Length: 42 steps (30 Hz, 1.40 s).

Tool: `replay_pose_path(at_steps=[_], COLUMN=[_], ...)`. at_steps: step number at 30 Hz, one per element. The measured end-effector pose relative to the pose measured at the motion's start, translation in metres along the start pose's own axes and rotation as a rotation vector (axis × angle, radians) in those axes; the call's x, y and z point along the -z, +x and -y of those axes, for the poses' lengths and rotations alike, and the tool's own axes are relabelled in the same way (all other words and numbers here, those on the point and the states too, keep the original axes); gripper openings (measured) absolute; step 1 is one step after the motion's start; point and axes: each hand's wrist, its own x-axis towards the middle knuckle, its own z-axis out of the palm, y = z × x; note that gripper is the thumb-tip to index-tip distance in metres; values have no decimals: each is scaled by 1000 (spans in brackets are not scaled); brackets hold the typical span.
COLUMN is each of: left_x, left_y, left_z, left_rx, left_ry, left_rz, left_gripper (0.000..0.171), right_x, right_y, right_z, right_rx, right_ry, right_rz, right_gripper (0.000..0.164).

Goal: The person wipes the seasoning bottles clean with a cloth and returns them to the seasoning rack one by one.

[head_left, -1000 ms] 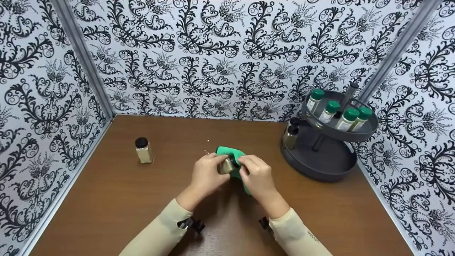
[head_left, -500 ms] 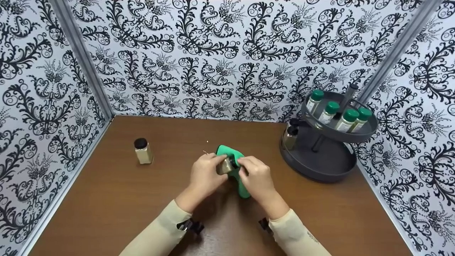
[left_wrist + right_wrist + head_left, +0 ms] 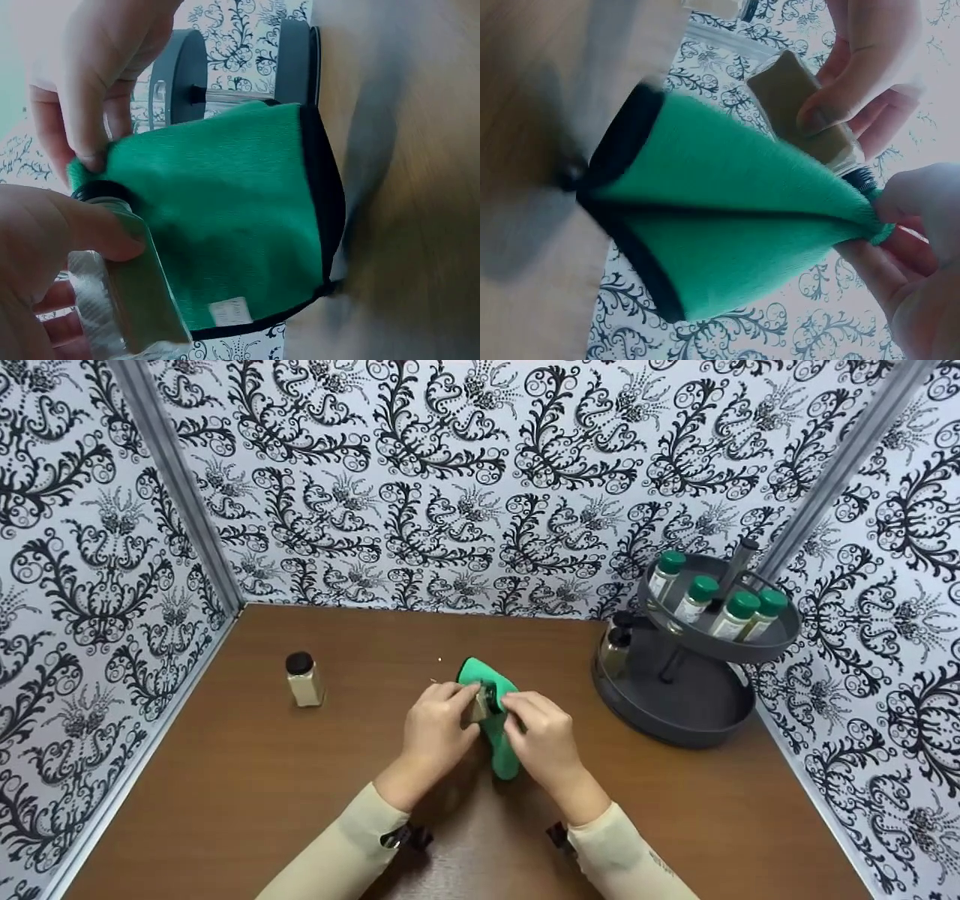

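My left hand [image 3: 433, 729] grips a clear spice jar [image 3: 146, 292] of brownish powder, its thumb across the side. The jar is tilted, its black cap [image 3: 105, 192] toward my right hand [image 3: 546, 733]. That hand pinches a bunched corner of a green cloth [image 3: 225, 187] right at the cap, its fingertips partly covered by the cloth. The cloth hangs down in a fold, with black edging and a small white tag [image 3: 230, 310] showing in the left wrist view.
Another black-capped jar [image 3: 304, 681] stands at the left on the wooden table [image 3: 247, 780]. At the right, a dark two-tier rack [image 3: 679, 727] holds several green-capped jars [image 3: 696, 598] on top and black-capped jars [image 3: 616, 649] below. Small pale specks lie behind the hands.
The hanging end of the cloth has swung left, and its upper part has shifted between the hands. Both hands keep nearly the same place, with the jar still in the left.
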Motion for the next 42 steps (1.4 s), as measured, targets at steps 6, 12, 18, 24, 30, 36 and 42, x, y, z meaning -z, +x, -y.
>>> replay_pose_path(at_steps=[6,12,18,24,30,36,42], left_x=[-1,-3,-2,-2,-3,0,-4], left_y=[1,0,1,0,-1,1,-1], left_z=[1,1,1,4,5,3,5], left_rx=[18,41,31,46,56,46,69], left_ry=[-18,-58,-58,-43,-33,-72,-64], left_rz=[2,54,69,100,111,81,120], left_gripper=[51,51,50,51,52,51,52], right_x=[-2,-3,-4,-8,-7,-5,-5], right_y=[-2,-2,-2,-3,-3,-1,-2], right_z=[-2,-4,-4,-7,-6,-11,-7], right_rx=[62,34,19,8,96,-102,-8], right_ry=[-22,-23,16,18,16,87,98], right_rz=[-23,-26,-23,-41,-56,-8,-33], right_gripper=[24,23,23,27,30,24,27])
